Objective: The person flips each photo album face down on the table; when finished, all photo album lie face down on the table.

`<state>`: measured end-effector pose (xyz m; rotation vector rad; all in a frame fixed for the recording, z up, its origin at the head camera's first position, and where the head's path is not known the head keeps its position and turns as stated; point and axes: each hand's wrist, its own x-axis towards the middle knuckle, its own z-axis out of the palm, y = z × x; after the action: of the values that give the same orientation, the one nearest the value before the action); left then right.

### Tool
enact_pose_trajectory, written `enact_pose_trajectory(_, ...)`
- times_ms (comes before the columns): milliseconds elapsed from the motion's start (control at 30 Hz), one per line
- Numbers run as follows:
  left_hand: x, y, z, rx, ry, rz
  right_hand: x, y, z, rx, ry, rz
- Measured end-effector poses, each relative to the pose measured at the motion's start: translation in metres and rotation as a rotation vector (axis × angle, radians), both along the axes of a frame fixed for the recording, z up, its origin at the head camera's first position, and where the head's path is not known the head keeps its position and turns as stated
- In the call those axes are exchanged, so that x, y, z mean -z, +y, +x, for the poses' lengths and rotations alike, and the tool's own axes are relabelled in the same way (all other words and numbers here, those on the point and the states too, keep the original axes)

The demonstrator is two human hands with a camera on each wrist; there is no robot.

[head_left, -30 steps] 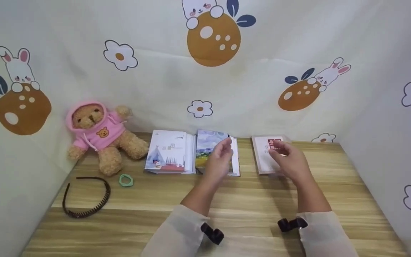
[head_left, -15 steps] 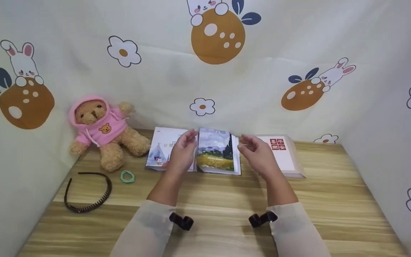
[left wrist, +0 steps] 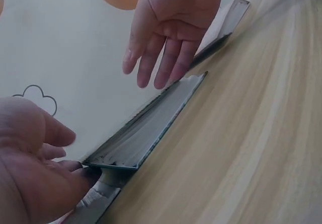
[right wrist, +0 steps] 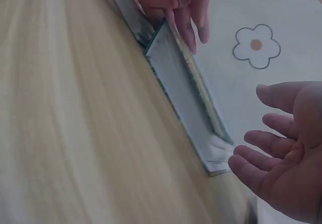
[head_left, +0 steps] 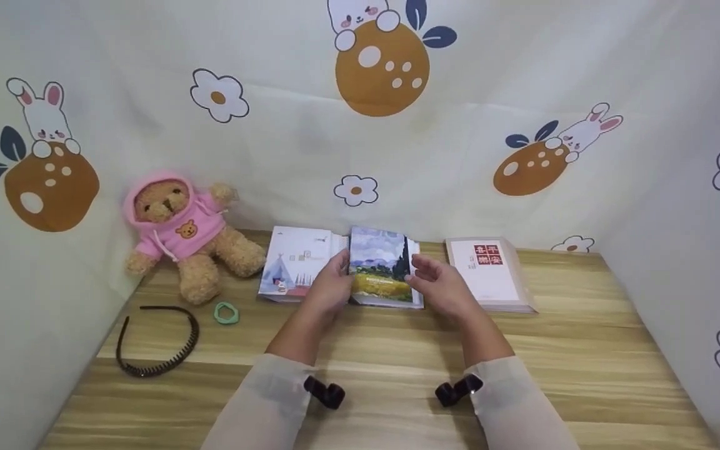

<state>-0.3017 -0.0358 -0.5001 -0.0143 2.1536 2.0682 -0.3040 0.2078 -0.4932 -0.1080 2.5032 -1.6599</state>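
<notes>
A photo album [head_left: 380, 265] with a painted landscape cover lies flat on the wooden table, between my two hands. My left hand [head_left: 330, 289] is at its left edge; in the left wrist view the fingers [left wrist: 75, 176] touch the spine corner of the album [left wrist: 146, 128]. At the other side, my right hand [head_left: 444, 289] has its fingers loosely spread beside the page edge. The right wrist view shows that palm [right wrist: 297, 158] with nothing held. Partly covered by my left hand is a white album [head_left: 294, 259] with a tent picture.
A white book [head_left: 491, 275] with red square characters lies to the right. On the left are a teddy bear [head_left: 188, 234] in a pink hoodie, a green hair tie [head_left: 226, 314] and a dark toothed headband [head_left: 192, 340]. Patterned cloth [head_left: 272, 162] rises behind the table [head_left: 391, 381].
Both hands have moved left from over the landscape album and the red-character book to either side of the landscape album. In the last half second they have closed in on it slightly.
</notes>
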Motion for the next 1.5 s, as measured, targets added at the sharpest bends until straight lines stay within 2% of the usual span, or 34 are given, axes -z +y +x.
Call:
enact_pose_trajectory(167, 0.007, -0.001, 0.001, 0.039, 0.008, -0.075, 0.008, -0.004, 0.002, -0.017, -0.061, 0.040)
enact_pose_trajectory(333, 0.006, 0.000, 0.000, 0.039, -0.004, -0.049, 0.008, -0.004, 0.004, -0.012, -0.081, 0.086)
enact_pose_trajectory(433, 0.001, 0.001, 0.001, 0.035, -0.029, 0.021, 0.005, -0.003, 0.003, -0.019, -0.076, 0.096)
enact_pose_trajectory(500, -0.005, 0.003, 0.001, 0.046, -0.043, 0.114, 0.002, -0.002, 0.002, -0.019, -0.065, 0.099)
enact_pose_trajectory(567, -0.010, 0.005, 0.003, 0.073, -0.059, 0.215, -0.001, -0.001, 0.003, -0.017, -0.054, 0.099)
enact_pose_trajectory(667, -0.019, 0.010, 0.007, 0.114, -0.056, 0.309, -0.007, -0.002, 0.005, -0.024, -0.073, 0.096)
enact_pose_trajectory(800, -0.028, 0.015, 0.013, 0.122, 0.003, 0.262, -0.018, -0.006, 0.010, -0.045, -0.093, 0.045)
enact_pose_trajectory(967, -0.032, 0.021, 0.018, 0.114, 0.075, 0.162, -0.032, -0.013, 0.017, -0.057, -0.051, -0.168)
enact_pose_trajectory(1100, -0.032, 0.026, 0.019, 0.121, 0.104, 0.145, -0.041, -0.018, 0.023, -0.073, -0.026, -0.298)
enact_pose_trajectory(1233, -0.030, 0.029, 0.019, 0.152, 0.118, 0.135, -0.047, -0.019, 0.026, -0.081, -0.016, -0.322)
enact_pose_trajectory(1367, -0.028, 0.031, 0.020, 0.197, 0.135, 0.108, -0.049, -0.017, 0.026, -0.071, -0.032, -0.302)
enact_pose_trajectory(1500, -0.027, 0.033, 0.020, 0.215, 0.086, 0.152, -0.047, -0.014, 0.025, -0.061, -0.076, -0.284)
